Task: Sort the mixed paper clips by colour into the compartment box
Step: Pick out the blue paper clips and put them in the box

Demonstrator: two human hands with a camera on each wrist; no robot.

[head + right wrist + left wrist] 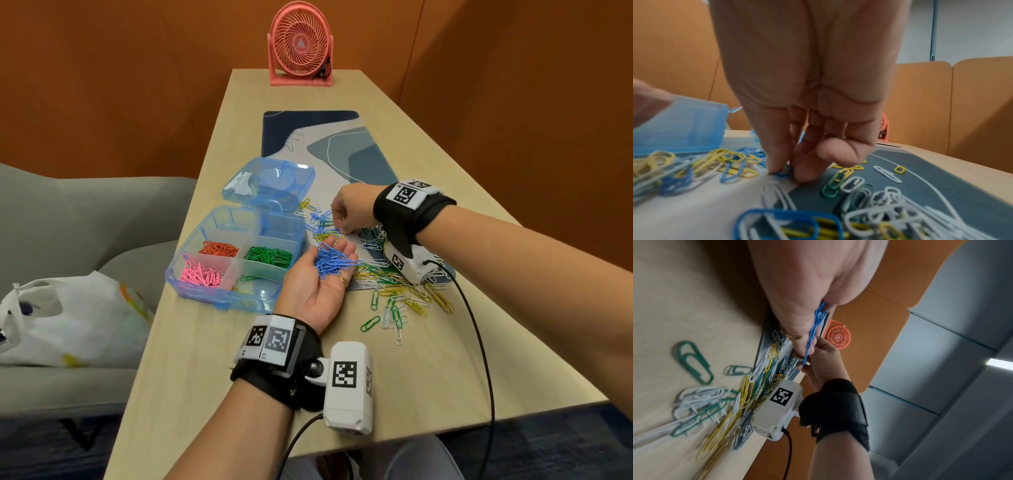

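My left hand (322, 274) lies palm up beside the box, with a heap of blue paper clips (334, 262) resting in the cupped palm; in the left wrist view the blue clips (816, 327) show edge-on. My right hand (349, 212) reaches down to the mixed pile (394, 284) on the mat, thumb and forefinger pinching a blue clip (782, 173) against the mat. The clear blue compartment box (178, 270) stands open at the left. It holds red clips (219, 249), green clips (269, 256) and pink clips (200, 274) in separate compartments.
The box lid (270, 181) lies hinged back behind the box. A patterned mat (342, 147) runs up the table to a pink fan (300, 48). Loose white, yellow and green clips spill toward the front right. A white plastic bag (68, 315) sits on the grey sofa at the left.
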